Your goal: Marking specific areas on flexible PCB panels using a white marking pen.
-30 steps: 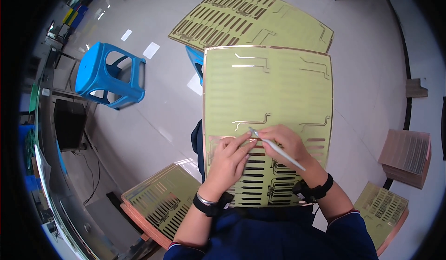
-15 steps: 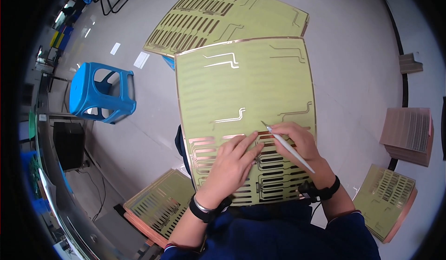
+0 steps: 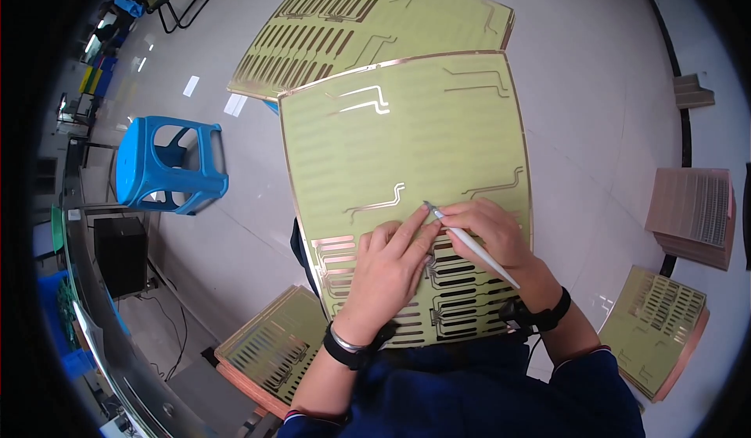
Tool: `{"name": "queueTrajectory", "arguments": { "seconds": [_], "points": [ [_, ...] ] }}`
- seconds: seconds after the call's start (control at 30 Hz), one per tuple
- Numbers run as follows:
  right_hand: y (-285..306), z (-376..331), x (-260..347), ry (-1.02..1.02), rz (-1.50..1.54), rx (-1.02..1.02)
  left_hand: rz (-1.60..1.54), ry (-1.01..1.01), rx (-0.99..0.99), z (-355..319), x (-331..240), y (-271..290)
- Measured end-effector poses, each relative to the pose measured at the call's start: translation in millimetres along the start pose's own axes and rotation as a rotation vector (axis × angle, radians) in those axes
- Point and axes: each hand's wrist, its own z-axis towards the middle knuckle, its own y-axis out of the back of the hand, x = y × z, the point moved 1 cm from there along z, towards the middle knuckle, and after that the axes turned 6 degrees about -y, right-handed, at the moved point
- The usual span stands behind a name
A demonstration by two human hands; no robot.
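Note:
A large pale-green circuit board panel (image 3: 422,141) with copper traces lies in front of me, its near edge at my body. My left hand (image 3: 391,270) rests flat on it, fingers stretched out and holding nothing. In my right hand (image 3: 493,231) is a slim white-handled craft knife (image 3: 477,249), gripped like a pen. Its dark tip touches or nearly touches the panel beside my left fingertips, between the lower pair of bent traces. Part of the slotted copper pattern is hidden under both hands.
Beyond the panel lies another similar panel (image 3: 438,27). A blue plastic stool (image 3: 211,160) stands to the left. Stacked panels sit at lower left (image 3: 274,344) and at right (image 3: 653,321), with a pinkish stack (image 3: 688,211) farther up. A black box (image 3: 121,254) stands by the left bench.
The knife tip and my right hand have shifted slightly left, close to my left fingertips. My left hand stays pressed on the panel. The view has shifted a little.

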Motion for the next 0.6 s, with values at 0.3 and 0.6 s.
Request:
{"name": "queueTrajectory", "arguments": {
  "seconds": [0.3, 0.6],
  "points": [
    [-4.9, -1.0, -2.3, 0.005, -0.024, -0.039, 0.017, 0.003, 0.008, 0.0, 0.6, -0.9],
    [1.3, -1.0, 0.1, -0.016, 0.018, -0.022, 0.019, -0.003, -0.005, 0.5, -1.0, -2.1]
  ]
}}
